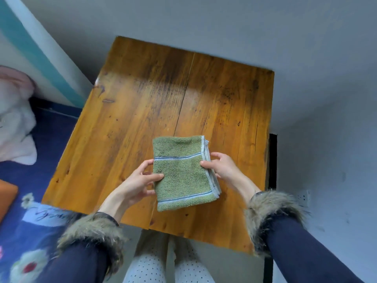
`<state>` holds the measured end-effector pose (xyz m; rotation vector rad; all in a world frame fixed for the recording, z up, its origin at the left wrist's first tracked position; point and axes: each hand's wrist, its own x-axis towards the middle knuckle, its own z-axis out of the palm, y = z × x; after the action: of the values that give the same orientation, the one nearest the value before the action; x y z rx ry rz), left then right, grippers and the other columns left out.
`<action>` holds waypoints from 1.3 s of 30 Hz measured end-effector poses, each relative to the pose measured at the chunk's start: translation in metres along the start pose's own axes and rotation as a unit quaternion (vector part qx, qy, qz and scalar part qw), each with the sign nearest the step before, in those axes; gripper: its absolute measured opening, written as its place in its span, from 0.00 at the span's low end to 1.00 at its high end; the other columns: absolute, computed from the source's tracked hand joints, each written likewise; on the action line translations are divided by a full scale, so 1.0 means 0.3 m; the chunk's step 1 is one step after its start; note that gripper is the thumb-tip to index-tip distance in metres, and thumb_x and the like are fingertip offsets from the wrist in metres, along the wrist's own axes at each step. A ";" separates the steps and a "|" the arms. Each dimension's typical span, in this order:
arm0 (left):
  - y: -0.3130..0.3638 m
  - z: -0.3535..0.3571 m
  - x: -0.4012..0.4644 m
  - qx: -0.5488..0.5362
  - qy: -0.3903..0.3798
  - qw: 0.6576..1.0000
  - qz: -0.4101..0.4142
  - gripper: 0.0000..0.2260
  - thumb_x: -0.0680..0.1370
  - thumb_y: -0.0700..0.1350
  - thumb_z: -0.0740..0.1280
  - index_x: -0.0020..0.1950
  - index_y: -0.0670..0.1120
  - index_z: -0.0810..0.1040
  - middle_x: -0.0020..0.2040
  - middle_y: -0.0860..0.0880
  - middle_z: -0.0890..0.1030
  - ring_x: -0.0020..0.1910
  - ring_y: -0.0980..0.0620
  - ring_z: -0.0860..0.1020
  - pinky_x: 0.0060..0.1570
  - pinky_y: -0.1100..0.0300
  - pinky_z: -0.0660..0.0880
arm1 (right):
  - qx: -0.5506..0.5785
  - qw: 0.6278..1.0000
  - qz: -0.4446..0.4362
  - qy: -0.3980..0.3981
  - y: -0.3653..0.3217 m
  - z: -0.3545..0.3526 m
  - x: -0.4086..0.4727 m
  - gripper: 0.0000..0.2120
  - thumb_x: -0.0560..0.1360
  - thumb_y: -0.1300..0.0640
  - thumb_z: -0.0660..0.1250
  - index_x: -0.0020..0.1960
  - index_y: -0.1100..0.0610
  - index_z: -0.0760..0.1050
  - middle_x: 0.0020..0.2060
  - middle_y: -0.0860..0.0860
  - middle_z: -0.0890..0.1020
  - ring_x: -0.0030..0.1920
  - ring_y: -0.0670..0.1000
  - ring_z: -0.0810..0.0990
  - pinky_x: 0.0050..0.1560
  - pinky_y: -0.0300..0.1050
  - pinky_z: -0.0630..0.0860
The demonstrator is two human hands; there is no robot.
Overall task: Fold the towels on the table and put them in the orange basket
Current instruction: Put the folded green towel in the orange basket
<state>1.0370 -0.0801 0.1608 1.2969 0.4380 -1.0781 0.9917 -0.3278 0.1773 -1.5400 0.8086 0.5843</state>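
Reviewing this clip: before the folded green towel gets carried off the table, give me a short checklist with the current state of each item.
1. Towel folded: ok. The green towel is a compact rectangle, its layered edges stacked on the right side.
2. Left hand grip: ok. The thumb lies on top of the towel's left edge, the fingers beside or under it.
3. Right hand grip: ok. It pinches the layered right edge.
4. Other towels left on the wooden table: ok, none visible.
5. Orange basket located: cannot tell. Only an orange object shows at the left frame edge.
6. Towel lifted off the table: cannot tell.
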 end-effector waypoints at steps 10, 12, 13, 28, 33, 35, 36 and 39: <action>-0.036 -0.358 -0.425 -0.116 0.092 0.982 0.115 0.21 0.73 0.34 0.67 0.63 0.51 0.70 0.54 0.42 0.79 0.48 0.49 0.81 0.39 0.51 0.78 | -0.132 0.979 -0.072 -0.138 -0.279 0.453 -0.134 0.08 0.72 0.58 0.69 0.51 0.57 0.76 0.42 0.49 0.83 0.43 0.47 0.81 0.45 0.44 0.77; -0.062 -0.472 -0.520 -0.146 0.116 0.973 0.137 0.20 0.73 0.34 0.67 0.60 0.51 0.71 0.51 0.44 0.80 0.43 0.50 0.81 0.34 0.55 0.78 | -0.163 0.968 -0.099 -0.163 -0.336 0.602 -0.173 0.08 0.72 0.57 0.69 0.50 0.56 0.76 0.41 0.48 0.82 0.41 0.46 0.81 0.42 0.42 0.75; -0.080 -0.532 -0.569 -0.159 0.127 0.968 0.147 0.19 0.73 0.34 0.66 0.59 0.52 0.72 0.49 0.44 0.80 0.41 0.50 0.81 0.33 0.55 0.78 | -0.175 0.963 -0.111 -0.172 -0.360 0.683 -0.195 0.07 0.71 0.57 0.69 0.49 0.55 0.76 0.40 0.48 0.82 0.40 0.46 0.80 0.41 0.42 0.75; -0.297 -1.302 -1.167 -0.294 0.300 0.879 0.226 0.23 0.75 0.31 0.64 0.66 0.48 0.65 0.57 0.36 0.77 0.50 0.41 0.76 0.52 0.47 0.70 | -0.338 0.876 -0.197 -0.282 -0.494 1.844 -0.476 0.07 0.74 0.61 0.67 0.50 0.58 0.72 0.44 0.55 0.77 0.45 0.51 0.74 0.43 0.44 0.70; -0.258 -1.492 -1.172 -0.337 0.338 0.847 0.233 0.22 0.75 0.32 0.64 0.67 0.46 0.66 0.57 0.37 0.78 0.59 0.37 0.76 0.52 0.46 0.77 | -0.371 0.861 -0.209 -0.278 -0.576 2.094 -0.409 0.05 0.73 0.62 0.66 0.45 0.54 0.72 0.36 0.50 0.78 0.37 0.48 0.76 0.38 0.40 0.73; -0.232 -1.579 -1.154 -0.340 0.342 0.847 0.223 0.18 0.76 0.33 0.64 0.61 0.50 0.68 0.51 0.42 0.79 0.54 0.41 0.77 0.47 0.47 0.77 | -0.387 0.854 -0.216 -0.274 -0.613 2.197 -0.359 0.05 0.72 0.62 0.66 0.44 0.55 0.72 0.35 0.51 0.77 0.34 0.48 0.75 0.36 0.40 0.72; -0.217 -1.628 -1.137 -0.338 0.348 0.847 0.215 0.17 0.76 0.33 0.64 0.58 0.52 0.69 0.50 0.44 0.79 0.52 0.43 0.77 0.51 0.44 0.75 | -0.395 0.849 -0.220 -0.274 -0.632 2.248 -0.328 0.04 0.72 0.62 0.66 0.45 0.56 0.72 0.35 0.52 0.76 0.34 0.49 0.74 0.36 0.42 0.72; -0.178 -1.782 -1.052 -0.339 0.379 0.841 0.187 0.17 0.76 0.34 0.65 0.57 0.54 0.69 0.50 0.46 0.79 0.50 0.46 0.78 0.52 0.44 0.74 | -0.426 0.831 -0.226 -0.276 -0.678 2.401 -0.209 0.07 0.72 0.61 0.67 0.49 0.58 0.73 0.38 0.53 0.77 0.37 0.51 0.75 0.38 0.44 0.73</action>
<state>0.9977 0.5377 0.2314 1.0406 1.0035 0.0072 1.1734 0.3965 0.2581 -2.1045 -0.3470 1.0390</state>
